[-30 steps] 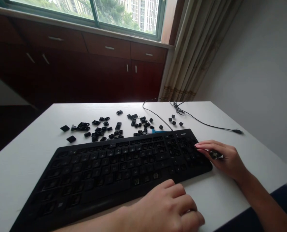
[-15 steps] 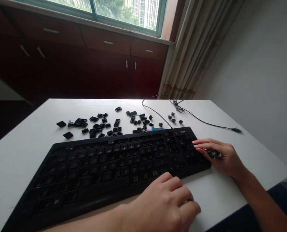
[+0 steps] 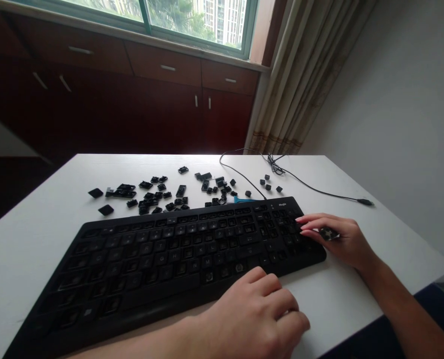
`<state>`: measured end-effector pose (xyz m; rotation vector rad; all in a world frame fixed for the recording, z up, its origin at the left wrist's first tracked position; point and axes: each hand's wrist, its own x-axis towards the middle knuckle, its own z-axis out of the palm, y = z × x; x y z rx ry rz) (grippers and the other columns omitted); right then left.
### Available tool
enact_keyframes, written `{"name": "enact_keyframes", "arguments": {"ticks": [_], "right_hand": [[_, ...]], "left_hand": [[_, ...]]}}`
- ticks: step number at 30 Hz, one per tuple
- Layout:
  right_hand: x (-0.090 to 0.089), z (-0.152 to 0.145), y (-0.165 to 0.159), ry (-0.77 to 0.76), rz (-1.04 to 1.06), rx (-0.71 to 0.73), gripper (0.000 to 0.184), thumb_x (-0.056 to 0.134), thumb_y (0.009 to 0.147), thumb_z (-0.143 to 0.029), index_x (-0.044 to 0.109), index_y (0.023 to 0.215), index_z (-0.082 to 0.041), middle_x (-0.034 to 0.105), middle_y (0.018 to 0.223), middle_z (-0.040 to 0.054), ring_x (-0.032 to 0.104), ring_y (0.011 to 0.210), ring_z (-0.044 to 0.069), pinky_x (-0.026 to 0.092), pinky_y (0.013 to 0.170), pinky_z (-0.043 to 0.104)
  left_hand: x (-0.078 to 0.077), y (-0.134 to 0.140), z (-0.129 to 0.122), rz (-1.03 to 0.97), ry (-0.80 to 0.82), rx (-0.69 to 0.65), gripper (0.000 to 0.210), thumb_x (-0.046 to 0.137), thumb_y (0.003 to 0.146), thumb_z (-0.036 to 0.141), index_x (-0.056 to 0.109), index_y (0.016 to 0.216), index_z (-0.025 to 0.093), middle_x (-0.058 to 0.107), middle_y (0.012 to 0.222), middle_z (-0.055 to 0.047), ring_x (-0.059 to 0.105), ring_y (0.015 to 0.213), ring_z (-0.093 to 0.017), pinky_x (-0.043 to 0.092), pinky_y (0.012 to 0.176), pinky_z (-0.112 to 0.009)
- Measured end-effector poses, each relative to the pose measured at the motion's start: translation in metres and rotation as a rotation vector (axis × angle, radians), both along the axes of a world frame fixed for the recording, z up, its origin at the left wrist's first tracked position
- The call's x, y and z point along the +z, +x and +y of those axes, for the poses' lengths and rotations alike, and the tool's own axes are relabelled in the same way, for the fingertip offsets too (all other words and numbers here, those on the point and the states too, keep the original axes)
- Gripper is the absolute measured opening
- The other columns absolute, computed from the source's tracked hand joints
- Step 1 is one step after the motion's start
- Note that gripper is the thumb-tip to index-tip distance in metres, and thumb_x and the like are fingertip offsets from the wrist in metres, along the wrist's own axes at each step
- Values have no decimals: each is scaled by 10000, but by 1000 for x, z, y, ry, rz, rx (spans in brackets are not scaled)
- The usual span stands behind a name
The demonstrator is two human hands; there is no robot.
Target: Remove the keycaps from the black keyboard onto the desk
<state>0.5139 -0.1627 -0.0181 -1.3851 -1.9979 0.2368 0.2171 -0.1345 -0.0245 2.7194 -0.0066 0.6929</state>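
Note:
A black keyboard (image 3: pixel 169 259) with its keycaps off lies slanted across the white table (image 3: pixel 38 219). My right hand (image 3: pixel 337 239) rests at the keyboard's right end, fingertips over the number pad, and pinches a small black keycap (image 3: pixel 327 233). My left hand (image 3: pixel 259 314) lies curled on the table against the keyboard's front edge, holding nothing that I can see. Several loose black keycaps (image 3: pixel 158 194) are scattered behind the keyboard.
A small blue brush (image 3: pixel 244 200) lies among the keycaps behind the keyboard. The keyboard's black cable (image 3: pixel 312 188) loops across the back right of the table to its plug. Dark wooden cabinets, a window and a curtain stand beyond the table.
My right hand has crept a little to the left over the number pad with the keycap. The view tilted slightly; my left hand stayed put.

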Motion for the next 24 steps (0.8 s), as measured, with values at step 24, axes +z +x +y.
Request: {"name": "enact_keyframes", "arguments": {"ticks": [24], "right_hand": [[1, 1, 0, 7, -29, 58, 258, 708, 870, -98, 731, 1074, -255, 745, 1128, 37, 718, 1020, 200, 590, 930, 347]], "left_hand": [[-3, 2, 1, -63, -5, 2, 108, 550, 1010, 256, 615, 1008, 171, 700, 913, 2, 559, 766, -136, 334, 713, -315]]}}
